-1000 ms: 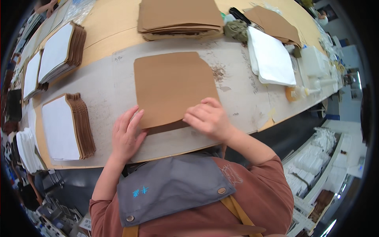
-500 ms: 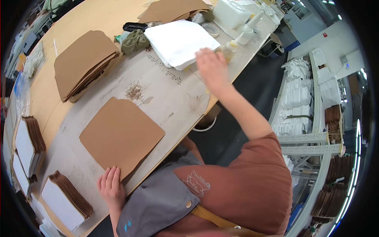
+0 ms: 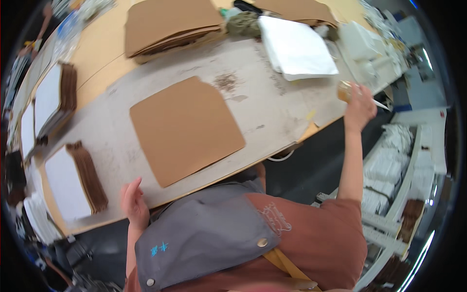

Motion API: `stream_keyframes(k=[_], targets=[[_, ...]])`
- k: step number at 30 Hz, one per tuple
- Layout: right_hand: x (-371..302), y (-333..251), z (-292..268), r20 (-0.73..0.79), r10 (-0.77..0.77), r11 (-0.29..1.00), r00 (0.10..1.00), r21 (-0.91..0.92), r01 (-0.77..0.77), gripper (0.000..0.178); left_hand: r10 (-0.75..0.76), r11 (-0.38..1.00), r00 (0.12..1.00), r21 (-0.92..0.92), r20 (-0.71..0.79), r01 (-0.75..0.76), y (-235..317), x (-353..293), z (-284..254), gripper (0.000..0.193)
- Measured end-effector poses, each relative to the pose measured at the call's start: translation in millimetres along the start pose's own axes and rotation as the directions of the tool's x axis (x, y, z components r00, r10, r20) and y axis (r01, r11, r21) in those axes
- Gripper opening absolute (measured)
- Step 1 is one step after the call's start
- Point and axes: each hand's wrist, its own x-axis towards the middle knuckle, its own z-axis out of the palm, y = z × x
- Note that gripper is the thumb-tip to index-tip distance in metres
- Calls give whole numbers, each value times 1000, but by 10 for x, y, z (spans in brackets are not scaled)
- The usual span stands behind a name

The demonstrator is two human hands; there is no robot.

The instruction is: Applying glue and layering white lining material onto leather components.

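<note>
My right hand (image 3: pixel 360 106) is closed around a small squeeze bottle (image 3: pixel 344 91) with yellowish contents, tipped on its side over the table's right edge, its pale nozzle pointing away to the right. A brown sheet (image 3: pixel 187 131) with rounded corners lies flat in front of me; I cannot tell whether it is leather or card. By the near table edge, left of the sheet's lower corner, my left hand (image 3: pixel 134 203) is raised, holding nothing, with its fingers loosely apart. It does not touch the sheet.
A stack of brown sheets (image 3: pixel 172 27) lies at the far side. White folded material (image 3: pixel 296 51) lies at the far right, near a white container (image 3: pixel 360 41). White-faced brown bundles (image 3: pixel 68 185) stand at the left. Shelving with white bundles (image 3: pixel 386 168) is at the right.
My right hand has picked up the squeeze bottle beside the white material and tipped it. The left hand has let go of the sheet's near corner. The whole view has turned.
</note>
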Motion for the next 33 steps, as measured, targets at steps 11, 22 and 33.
stream_keyframes(k=[11,22,33], targets=[[-80,-1678,-1305,317,-53,-858,947,470,-205,85,68,961,980,250,189,-115,36,395,12,40],[-107,-2462,-1625,344,-476,-803,809,204,-559,95,-10,868,803,404,595,-289,245,667,54,81],[-73,-2555,-1580,314,-506,-709,803,379,-595,93,106,891,810,307,577,-335,103,715,150,67]])
